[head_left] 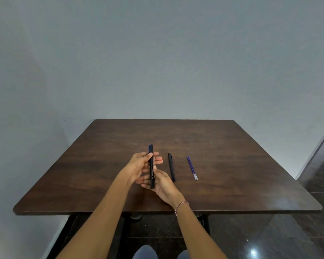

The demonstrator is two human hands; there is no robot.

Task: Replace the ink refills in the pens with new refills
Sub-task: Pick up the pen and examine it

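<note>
1. I see a dark brown wooden table in front of a plain grey wall, and both bare hands raised over its middle.
2. My left hand is closed around the upper half of a black pen, thumb on the near face and fingers wrapped behind. The pen stands nearly upright, its length running from 12 o'clock to 6 o'clock.
3. My right hand comes in from 5 o'clock and cradles the lower end of the same pen; the fingers lie loosely under the barrel with the thumb against its side. So both hands hold this one pen.
4. A sliver of blue shows at the pen's top, on its left edge. I cannot tell whether that is a clip or part of the cap.
5. A second black pen lies flat on the table just beside the hands, at about 3 o'clock from them, touching neither.
6. Further toward 3 o'clock lie the blue refills, thin rods with clear ends at the near side. They appear to be two lying side by side, touching, angled slightly so the near ends drift right.
7. A red-and-white thread bracelet circles the right wrist.
8. At 6 o'clock, below the table edge, knees in blue cloth show above a glossy dark floor.
</note>
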